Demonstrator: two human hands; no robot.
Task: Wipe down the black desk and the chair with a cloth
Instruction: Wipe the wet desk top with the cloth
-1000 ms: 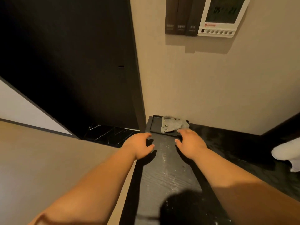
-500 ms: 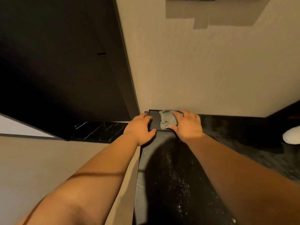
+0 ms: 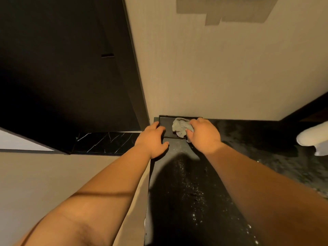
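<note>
A crumpled grey cloth [image 3: 179, 128] lies in a shallow black tray [image 3: 164, 122] at the far end of the black desk [image 3: 188, 192], against the wall. My right hand [image 3: 204, 134] grips the cloth's right side, fingers curled over it. My left hand [image 3: 152, 139] rests on the tray's left corner and the desk edge, fingers spread. The desk top shows wet speckles. No chair is in view.
A beige wall [image 3: 221, 68] rises right behind the tray. A dark door or panel [image 3: 62, 68] stands to the left, with a black marble threshold [image 3: 106, 142] below it. A white object [image 3: 316, 135] lies at the right edge on dark carpet.
Both hands moved forward to the tray. My right hand went from beside the cloth to gripping it; my left hand came to rest on the tray's corner. The view tilted down.
</note>
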